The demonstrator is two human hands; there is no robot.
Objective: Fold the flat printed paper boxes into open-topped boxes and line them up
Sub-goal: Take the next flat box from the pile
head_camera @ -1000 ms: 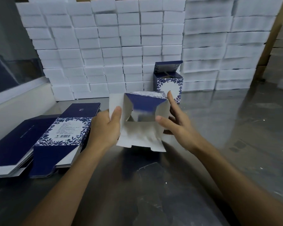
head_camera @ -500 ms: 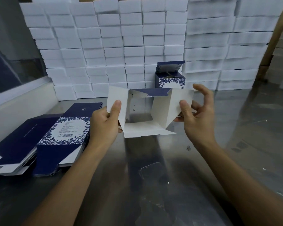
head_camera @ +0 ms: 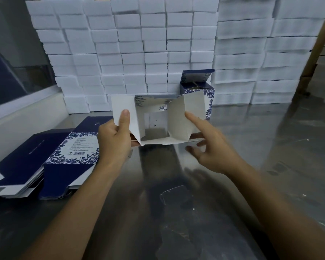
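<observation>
Flat printed boxes (head_camera: pixel 51 158) stacked at left on metal table (head_camera: pixel 251 175). Left hand (head_camera: pixel 114 139) pinching half-opened box (head_camera: pixel 158 121), raised mid-table. Right hand (head_camera: pixel 212 147) spread, forefinger pressing its right flap. Finished box (head_camera: pixel 199 91) standing behind.

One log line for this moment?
left hand: grips box flap | right hand: finger on right flap | one box done | flats left

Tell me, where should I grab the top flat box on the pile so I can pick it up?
Pinch the top flat box at its near right edge, coming from the right, probably. That edge overhangs the metal table, so fingers can slip underneath. The left hand grips the half-folded box, leaving the right hand free.
</observation>
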